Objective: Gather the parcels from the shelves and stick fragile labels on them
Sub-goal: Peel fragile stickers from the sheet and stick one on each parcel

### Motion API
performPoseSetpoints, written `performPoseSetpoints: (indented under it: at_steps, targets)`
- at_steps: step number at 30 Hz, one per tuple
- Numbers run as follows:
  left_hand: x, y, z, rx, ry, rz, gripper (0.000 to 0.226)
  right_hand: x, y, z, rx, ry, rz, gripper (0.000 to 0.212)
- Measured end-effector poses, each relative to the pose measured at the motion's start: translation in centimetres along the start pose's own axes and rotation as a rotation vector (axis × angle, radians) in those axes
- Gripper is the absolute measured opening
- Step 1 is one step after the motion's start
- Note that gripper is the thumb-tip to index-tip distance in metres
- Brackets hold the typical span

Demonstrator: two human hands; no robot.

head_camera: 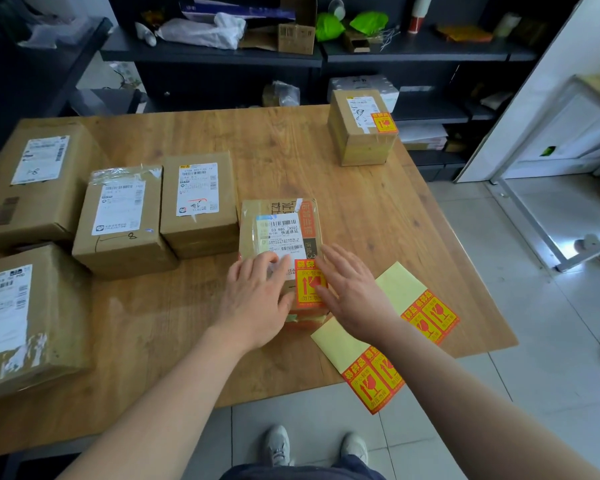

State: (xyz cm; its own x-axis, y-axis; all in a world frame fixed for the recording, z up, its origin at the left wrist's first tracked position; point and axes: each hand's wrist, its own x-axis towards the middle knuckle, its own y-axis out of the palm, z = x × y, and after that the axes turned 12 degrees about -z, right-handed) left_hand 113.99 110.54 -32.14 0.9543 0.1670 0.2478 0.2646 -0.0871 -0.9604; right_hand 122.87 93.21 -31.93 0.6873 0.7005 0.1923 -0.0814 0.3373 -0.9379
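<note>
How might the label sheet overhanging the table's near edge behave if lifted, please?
Probably floppy: the label sheet is thin paper, its end past the table edge. Likely very light, so a nudge could slide it off.

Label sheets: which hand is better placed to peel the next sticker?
Right, probably. The right hand touches the fragile label on the middle parcel, with both label sheets just beside it; the left hand rests on the parcel's other side.

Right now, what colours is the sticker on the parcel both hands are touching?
The sticker is yellow with orange-red border and symbols; head view.
</note>
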Motion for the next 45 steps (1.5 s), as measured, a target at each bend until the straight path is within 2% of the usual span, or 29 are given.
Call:
performPoseSetpoints:
  at_steps: [4, 7, 14, 17, 19, 21, 23, 26, 30, 35, 41, 45]
  targets:
    - [-0.6, 0.8, 0.7, -0.045, -0.142, -0.005, 0.063, 0.4, 1.2, 2.0, -0.024, -0.089, 0.115, 0.067]
    - [-0.9, 1.2, 1.2, -0.067, -0.137, 0.067, 0.064, 0.1, 1.6, 1.5, -0.072, -0.088, 0.138, 0.068]
    - [-1.0, 1.1, 1.3, -0.058, -0.132, 0.110, 0.065, -0.3, 1.5, 1.6, -0.110, -0.119, 0.115, 0.067]
    - [-1.2, 0.8, 1.5, -0.094, -0.190, 0.090, 0.073, -0.8, 1.4, 1.1, -0.063, 0.012, 0.103, 0.067]
    - [-1.3, 0.6, 2.0, -0.164, -0.351, 0.082, 0.081, -0.9, 1.2, 1.0, 0.065, 0.203, 0.089, 0.070]
    - [-1.3, 0.4, 2.3, -0.292, -0.475, 0.091, 0.074, -0.4, 0.9, 1.0, 0.206, 0.375, 0.022, 0.062]
    - [-0.9, 0.1, 2.2, -0.360, -0.502, 0.082, 0.063, 0.3, 0.7, 1.2, 0.240, 0.418, -0.038, 0.043]
    - [0.3, -0.5, 1.8, -0.382, -0.487, 0.016, 0.056, 1.4, -0.4, 1.2, 0.281, 0.440, -0.090, 0.034]
    - [3.2, -1.4, 1.1, -0.426, -0.481, -0.073, 0.060, 3.5, -2.4, -0.3, 0.384, 0.475, -0.151, 0.028]
    - [9.3, -1.8, 1.0, -0.473, -0.471, -0.124, 0.062, 8.6, -4.6, -3.3, 0.409, 0.469, -0.191, 0.032]
    - [18.7, -1.7, 1.6, -0.475, -0.512, -0.116, 0.064, 17.3, -6.0, -7.8, 0.387, 0.398, -0.205, 0.025]
    - [24.6, -0.2, 2.5, -0.431, -0.541, -0.095, 0.053, 23.1, -5.5, -11.1, 0.364, 0.377, -0.190, 0.021]
